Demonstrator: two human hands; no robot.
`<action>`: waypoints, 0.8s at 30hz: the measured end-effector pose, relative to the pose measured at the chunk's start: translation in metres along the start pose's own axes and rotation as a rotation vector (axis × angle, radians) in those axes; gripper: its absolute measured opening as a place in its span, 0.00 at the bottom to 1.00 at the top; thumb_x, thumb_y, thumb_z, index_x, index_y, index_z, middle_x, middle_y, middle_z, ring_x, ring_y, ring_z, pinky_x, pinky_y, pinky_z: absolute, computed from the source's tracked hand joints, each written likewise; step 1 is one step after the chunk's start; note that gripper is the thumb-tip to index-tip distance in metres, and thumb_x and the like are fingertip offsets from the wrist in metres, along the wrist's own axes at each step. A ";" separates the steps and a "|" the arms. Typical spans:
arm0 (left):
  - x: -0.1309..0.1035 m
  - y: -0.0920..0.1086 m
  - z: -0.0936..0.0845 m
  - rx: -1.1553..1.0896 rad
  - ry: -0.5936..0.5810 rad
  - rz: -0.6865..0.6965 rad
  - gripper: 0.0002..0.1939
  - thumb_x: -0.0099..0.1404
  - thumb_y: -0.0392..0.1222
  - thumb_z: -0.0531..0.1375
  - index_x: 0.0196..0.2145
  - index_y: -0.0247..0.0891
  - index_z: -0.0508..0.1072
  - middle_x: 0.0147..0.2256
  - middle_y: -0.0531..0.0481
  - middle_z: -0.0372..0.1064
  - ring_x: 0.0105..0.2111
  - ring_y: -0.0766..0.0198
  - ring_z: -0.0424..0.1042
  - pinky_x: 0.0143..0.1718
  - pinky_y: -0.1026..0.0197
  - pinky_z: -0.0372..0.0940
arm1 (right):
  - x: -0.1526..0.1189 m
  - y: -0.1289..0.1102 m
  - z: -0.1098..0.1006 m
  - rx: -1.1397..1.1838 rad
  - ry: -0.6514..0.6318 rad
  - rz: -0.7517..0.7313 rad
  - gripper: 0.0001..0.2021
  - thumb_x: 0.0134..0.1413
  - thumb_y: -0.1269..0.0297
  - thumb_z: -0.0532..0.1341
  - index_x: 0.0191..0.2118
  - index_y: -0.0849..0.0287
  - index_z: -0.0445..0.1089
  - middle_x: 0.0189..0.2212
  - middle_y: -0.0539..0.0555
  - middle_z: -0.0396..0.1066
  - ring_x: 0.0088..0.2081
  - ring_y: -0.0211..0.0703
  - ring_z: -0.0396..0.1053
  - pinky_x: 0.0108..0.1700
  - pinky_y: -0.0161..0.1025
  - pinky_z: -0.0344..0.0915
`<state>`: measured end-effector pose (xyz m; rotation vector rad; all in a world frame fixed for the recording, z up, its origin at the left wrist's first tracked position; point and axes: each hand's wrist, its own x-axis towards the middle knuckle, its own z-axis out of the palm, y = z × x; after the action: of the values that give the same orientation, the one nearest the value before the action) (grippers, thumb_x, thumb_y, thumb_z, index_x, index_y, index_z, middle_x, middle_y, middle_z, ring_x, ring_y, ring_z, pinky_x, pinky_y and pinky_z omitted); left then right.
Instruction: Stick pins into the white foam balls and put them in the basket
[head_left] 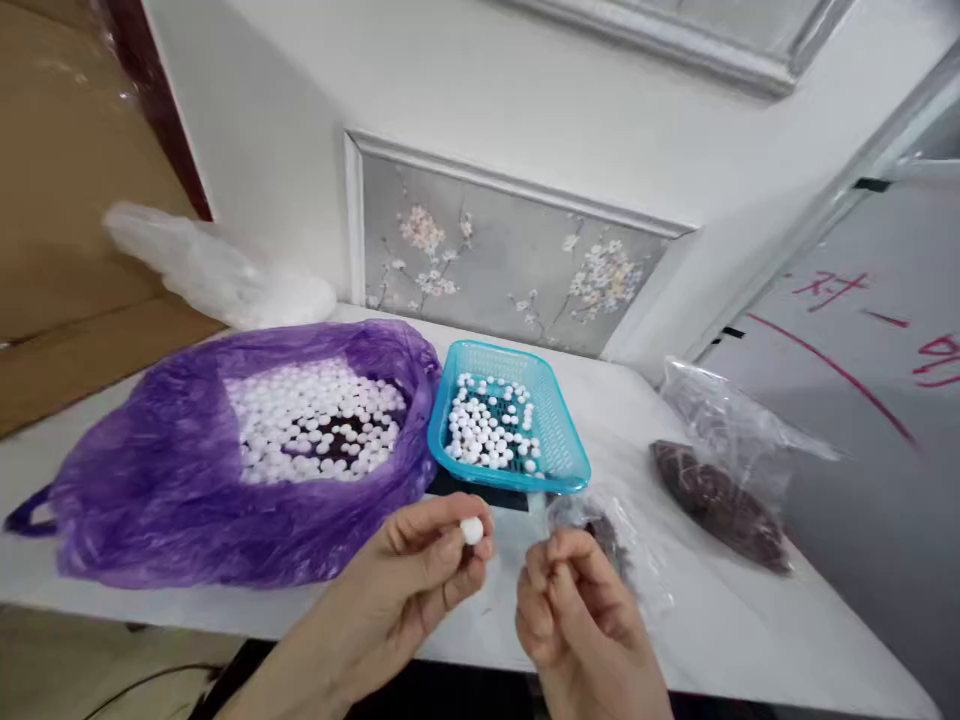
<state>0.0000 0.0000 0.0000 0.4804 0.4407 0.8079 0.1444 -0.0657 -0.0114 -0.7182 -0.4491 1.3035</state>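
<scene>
Between the thumb and fingers of my left hand [420, 580] is a small white ball [472, 531], held just in front of the basket. My right hand [581, 620] is a little to the right, its thumb and fingertips pinched together; whatever lies between them is too small or hidden to make out. Beyond my hands stands a turquoise plastic basket [566, 440] with many white balls [484, 430] in it. To its left, a purple plastic bag [180, 500] lies open, full of similar white balls [300, 410].
A clear bag [645, 560] with dark contents lies behind my right hand. Farther right on the white table [750, 620] rests another clear bag [720, 490] of dark brown material. A whitish plastic bag [247, 285] and cardboard [75, 200] are at the back left.
</scene>
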 end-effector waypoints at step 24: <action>0.004 -0.009 -0.005 0.067 -0.110 0.086 0.01 0.59 0.35 0.69 0.32 0.36 0.81 0.27 0.52 0.74 0.28 0.69 0.72 0.37 0.67 0.68 | 0.003 0.025 0.012 -0.745 -0.065 -0.577 0.07 0.66 0.67 0.57 0.35 0.51 0.68 0.32 0.47 0.63 0.31 0.38 0.64 0.34 0.37 0.63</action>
<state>0.0045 -0.0015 -0.0103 0.6060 0.3475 0.8469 0.1193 -0.0575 -0.0206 -1.0561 -1.1330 0.5911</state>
